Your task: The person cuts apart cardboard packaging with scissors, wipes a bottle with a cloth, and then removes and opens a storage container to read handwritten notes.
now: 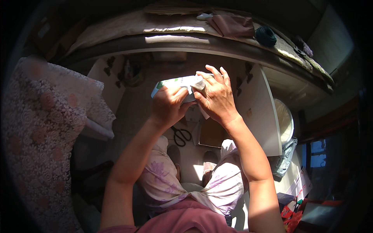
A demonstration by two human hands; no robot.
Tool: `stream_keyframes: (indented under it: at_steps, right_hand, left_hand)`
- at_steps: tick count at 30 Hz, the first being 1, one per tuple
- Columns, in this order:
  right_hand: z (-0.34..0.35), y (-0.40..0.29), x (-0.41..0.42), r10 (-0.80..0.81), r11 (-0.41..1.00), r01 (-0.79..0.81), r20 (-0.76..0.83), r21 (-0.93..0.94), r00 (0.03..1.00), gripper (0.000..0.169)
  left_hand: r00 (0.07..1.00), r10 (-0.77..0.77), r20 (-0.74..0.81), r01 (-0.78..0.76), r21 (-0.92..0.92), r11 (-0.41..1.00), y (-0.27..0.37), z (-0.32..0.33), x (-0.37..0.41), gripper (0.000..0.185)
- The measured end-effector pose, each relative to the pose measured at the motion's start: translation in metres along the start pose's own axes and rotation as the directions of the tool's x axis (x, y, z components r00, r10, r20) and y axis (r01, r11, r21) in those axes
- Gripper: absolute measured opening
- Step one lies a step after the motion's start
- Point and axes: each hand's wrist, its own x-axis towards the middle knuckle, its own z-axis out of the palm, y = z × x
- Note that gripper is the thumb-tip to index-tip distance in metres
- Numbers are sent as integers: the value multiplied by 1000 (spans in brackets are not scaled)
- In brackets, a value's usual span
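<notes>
Both my hands are raised in front of me around a white and light-blue printed packet or carton (177, 82), which has green marks on it. My left hand (170, 102) grips its near left side, fingers curled over the edge. At its right end my right hand (217, 96) pinches a greyish-white piece (198, 83) between thumb and index finger, the other fingers spread. Whether that piece is part of the packet I cannot tell. Below the hands, a pair of scissors with black handles (182, 137) lies on the floor, beside a brown cardboard box (212, 132).
Open white cabinet doors (262, 110) stand on both sides. A padded bench or bed edge (116, 35) runs across the top, bearing a folded pinkish cloth (233, 24) and a dark teal yarn ball (265, 36). A lace-covered piece (52, 131) fills the left. Bags and papers lie lower right.
</notes>
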Motion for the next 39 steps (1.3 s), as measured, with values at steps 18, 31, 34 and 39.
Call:
stream_keyframes:
  at_steps: [18,31,34,39]
  right_hand:
    - [-9,9,-7,306,813,-394,261,428,915,36]
    - [-28,50,-18,376,-171,-622,634,764,675,26]
    - [-25,42,-26,315,345,-596,509,725,801,29]
    - [-17,35,-26,513,549,-672,435,497,740,16]
  left_hand:
    - [999,-29,-33,25,-124,992,5,5,-2,35]
    - [982,163,98,-144,-178,974,24,9,-5,26]
    - [982,168,83,-150,-192,970,25,10,-1,26]
    - [957,256,134,-230,-182,956,31,9,-6,25]
